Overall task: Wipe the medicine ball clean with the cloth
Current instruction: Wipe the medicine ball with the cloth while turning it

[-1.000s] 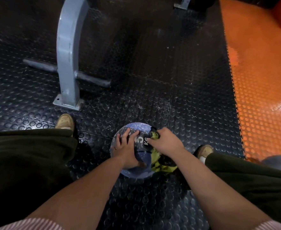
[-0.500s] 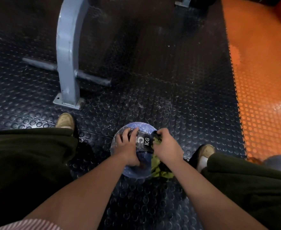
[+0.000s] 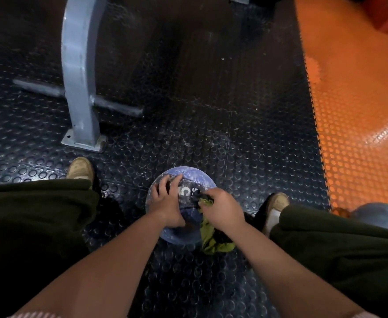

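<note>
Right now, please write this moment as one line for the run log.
step: wipe | medicine ball: on studded floor | left hand: rests on it, fingers spread | right hand: grips cloth against it

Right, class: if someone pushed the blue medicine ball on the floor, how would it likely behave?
It would probably roll: the medicine ball is round, on a flat studded floor, with the left hand resting on it. The printed 5 may mark its weight, so likely heavy for its size.

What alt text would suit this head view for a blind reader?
Seen from above, a person's right hand presses a crumpled yellow-green cloth on a round blue medicine ball that the left hand steadies on black studded flooring.
</note>
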`<move>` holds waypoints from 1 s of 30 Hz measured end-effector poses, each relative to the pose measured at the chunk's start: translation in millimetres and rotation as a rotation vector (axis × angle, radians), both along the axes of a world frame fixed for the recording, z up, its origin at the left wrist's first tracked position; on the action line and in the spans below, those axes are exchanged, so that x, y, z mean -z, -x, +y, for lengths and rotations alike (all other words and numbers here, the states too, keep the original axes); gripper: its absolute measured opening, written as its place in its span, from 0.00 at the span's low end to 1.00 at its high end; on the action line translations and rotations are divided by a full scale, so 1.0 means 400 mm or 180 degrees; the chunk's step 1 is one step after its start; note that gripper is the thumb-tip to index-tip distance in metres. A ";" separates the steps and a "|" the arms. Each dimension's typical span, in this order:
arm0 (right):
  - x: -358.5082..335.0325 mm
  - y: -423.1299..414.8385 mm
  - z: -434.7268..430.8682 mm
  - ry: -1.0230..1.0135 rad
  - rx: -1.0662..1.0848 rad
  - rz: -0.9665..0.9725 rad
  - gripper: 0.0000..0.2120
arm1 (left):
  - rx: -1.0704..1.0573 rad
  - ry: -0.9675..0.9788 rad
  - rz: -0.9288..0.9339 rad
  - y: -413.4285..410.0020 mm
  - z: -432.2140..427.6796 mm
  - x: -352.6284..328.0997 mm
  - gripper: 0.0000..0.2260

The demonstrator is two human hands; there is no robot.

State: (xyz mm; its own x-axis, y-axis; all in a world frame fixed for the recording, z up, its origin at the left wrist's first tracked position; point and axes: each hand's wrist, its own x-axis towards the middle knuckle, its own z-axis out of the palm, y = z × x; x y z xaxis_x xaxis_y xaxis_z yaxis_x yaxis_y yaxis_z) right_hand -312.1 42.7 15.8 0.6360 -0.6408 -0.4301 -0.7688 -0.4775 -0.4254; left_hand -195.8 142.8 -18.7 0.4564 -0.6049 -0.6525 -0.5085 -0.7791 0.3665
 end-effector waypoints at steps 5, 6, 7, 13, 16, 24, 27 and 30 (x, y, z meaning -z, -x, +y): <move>0.010 -0.048 -0.060 0.0027 0.0573 -0.0166 0.15 | -0.0084 -0.0030 -0.0100 0.011 0.011 0.004 0.55; 0.018 -0.055 -0.052 0.0038 0.0503 -0.0141 0.16 | -0.0119 -0.0008 -0.0098 0.014 0.014 0.006 0.55; 0.026 -0.056 -0.038 0.0072 0.0455 -0.0127 0.16 | -0.0159 0.0017 -0.0080 0.016 0.016 0.008 0.55; 0.043 0.016 0.066 0.0233 0.0476 -0.0401 0.16 | -0.0197 0.0066 -0.0009 0.003 0.017 0.004 0.56; 0.043 0.041 0.073 0.0114 0.0535 -0.0520 0.15 | -0.0183 0.0061 -0.0016 0.002 0.014 0.003 0.58; 0.020 -0.034 -0.045 -0.0120 0.0750 -0.0099 0.14 | -0.0234 0.0073 -0.0085 0.012 0.019 0.011 0.58; 0.009 -0.035 -0.018 -0.0001 0.0582 -0.0052 0.15 | -0.0428 0.0138 0.0018 0.005 0.015 0.008 0.57; 0.009 -0.008 0.030 0.0062 0.0377 -0.0254 0.14 | -0.0620 0.0179 0.0178 -0.021 0.016 0.009 0.57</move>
State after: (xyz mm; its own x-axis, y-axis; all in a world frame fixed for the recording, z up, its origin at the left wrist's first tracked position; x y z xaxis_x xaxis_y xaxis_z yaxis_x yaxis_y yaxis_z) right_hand -309.0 54.6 12.3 0.5872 -0.7210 -0.3680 -0.7843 -0.3943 -0.4790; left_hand -187.4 149.1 -22.2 0.5322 -0.5450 -0.6479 -0.3280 -0.8382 0.4356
